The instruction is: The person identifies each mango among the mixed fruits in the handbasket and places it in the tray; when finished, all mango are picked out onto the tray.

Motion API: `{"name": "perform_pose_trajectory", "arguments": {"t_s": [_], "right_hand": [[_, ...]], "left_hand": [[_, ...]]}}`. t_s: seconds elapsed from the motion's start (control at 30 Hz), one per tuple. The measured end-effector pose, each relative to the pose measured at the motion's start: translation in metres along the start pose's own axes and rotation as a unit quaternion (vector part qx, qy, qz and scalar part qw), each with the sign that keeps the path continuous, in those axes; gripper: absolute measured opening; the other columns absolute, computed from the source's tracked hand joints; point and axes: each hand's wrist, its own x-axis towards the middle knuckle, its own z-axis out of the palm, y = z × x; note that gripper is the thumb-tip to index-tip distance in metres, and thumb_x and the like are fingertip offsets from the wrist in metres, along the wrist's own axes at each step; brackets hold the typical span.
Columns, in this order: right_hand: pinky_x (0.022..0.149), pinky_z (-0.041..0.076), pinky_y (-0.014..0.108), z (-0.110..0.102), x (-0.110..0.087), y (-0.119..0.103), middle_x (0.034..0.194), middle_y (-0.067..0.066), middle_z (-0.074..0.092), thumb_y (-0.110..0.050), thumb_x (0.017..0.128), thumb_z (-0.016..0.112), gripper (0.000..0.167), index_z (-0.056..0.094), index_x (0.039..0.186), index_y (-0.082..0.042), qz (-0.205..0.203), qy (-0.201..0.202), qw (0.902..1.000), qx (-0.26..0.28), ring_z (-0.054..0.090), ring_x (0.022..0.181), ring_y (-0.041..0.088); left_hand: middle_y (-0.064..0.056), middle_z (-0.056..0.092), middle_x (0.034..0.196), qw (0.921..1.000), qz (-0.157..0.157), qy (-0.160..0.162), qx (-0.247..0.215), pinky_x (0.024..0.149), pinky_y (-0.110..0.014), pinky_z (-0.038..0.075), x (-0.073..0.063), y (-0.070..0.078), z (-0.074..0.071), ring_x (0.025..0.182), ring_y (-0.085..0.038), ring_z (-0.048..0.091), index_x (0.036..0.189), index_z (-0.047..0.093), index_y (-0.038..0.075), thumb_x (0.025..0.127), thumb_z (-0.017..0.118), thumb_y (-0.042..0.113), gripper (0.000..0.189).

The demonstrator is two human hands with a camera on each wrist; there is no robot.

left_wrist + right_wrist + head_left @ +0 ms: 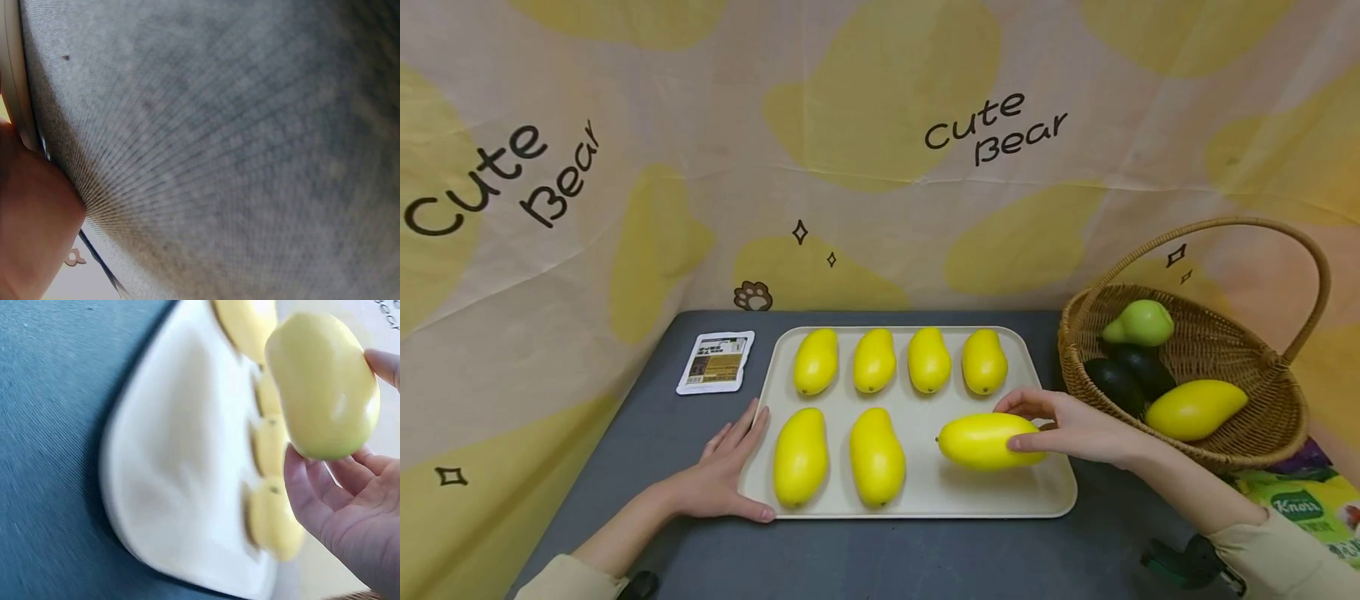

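Observation:
A cream tray (917,502) holds several yellow mangoes, a row along its back and two (800,457) at the front left. My right hand (1078,427) holds another mango (976,442) sideways over the tray's front right, thumb on the near side and fingers beyond. In the right wrist view this mango (322,387) is raised above the tray, with its shadow on the surface below. My left hand (718,473) rests at the tray's left edge, fingers spread along the rim and thumb at the near corner. The left wrist view shows mostly the grey tabletop (206,137).
At the right stands a wicker basket (1240,342) with a tall handle, holding a green pear (1138,323), dark avocados (1116,385) and a mango (1197,410). A green Knorr bag (1300,504) lies before it. A white-edged packet (715,362) lies left of the tray.

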Motion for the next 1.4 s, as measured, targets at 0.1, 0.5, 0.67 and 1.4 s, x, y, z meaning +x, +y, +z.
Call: {"name": "perform_pose_trajectory", "arguments": {"t_s": [0.1,0.5,0.67,1.4], "right_hand": [[0.091,0.044,0.038,0.009,0.009,0.009,0.115,0.002,0.063,-0.027,0.092,0.067,0.034,0.061,0.122,-0.012,0.021,0.0,0.9998,-0.004,0.055,0.107,0.023],[0.092,0.038,0.04,0.031,0.04,0.026,0.117,0.006,0.06,-0.036,0.087,0.071,0.046,0.058,0.121,-0.008,0.086,0.053,0.9936,0.049,0.048,0.111,0.025],[0.079,0.042,0.037,0.037,0.053,0.027,0.106,0.006,0.06,-0.041,0.086,0.071,0.043,0.062,0.116,-0.011,0.099,0.052,0.9925,0.049,0.05,0.099,0.025],[0.071,0.041,0.032,0.07,0.079,0.024,0.097,0.002,0.062,-0.045,0.083,0.075,0.046,0.065,0.112,-0.011,0.107,0.153,0.9824,0.009,0.052,0.086,0.019]], "left_hand": [[-0.02,-0.011,0.16,1.0,0.001,0.001,0.001,0.106,-0.06,-0.001,0.0,-0.001,0.0,0.142,-0.045,0.002,0.156,0.003,0.002,0.067,0.08,0.061,0.131],[-0.02,-0.011,0.161,1.0,-0.007,-0.004,-0.002,0.107,-0.061,-0.001,-0.001,0.003,-0.002,0.141,-0.049,0.004,0.156,0.002,0.003,0.067,0.08,0.061,0.131],[-0.019,-0.012,0.161,1.0,-0.005,-0.005,0.001,0.107,-0.06,-0.002,0.0,0.001,-0.002,0.143,-0.046,0.003,0.156,0.002,0.003,0.067,0.079,0.062,0.131],[-0.021,-0.011,0.16,1.0,-0.004,-0.005,0.002,0.107,-0.06,-0.002,0.001,0.003,-0.002,0.144,-0.043,0.002,0.155,0.002,0.001,0.067,0.079,0.062,0.132]]}}
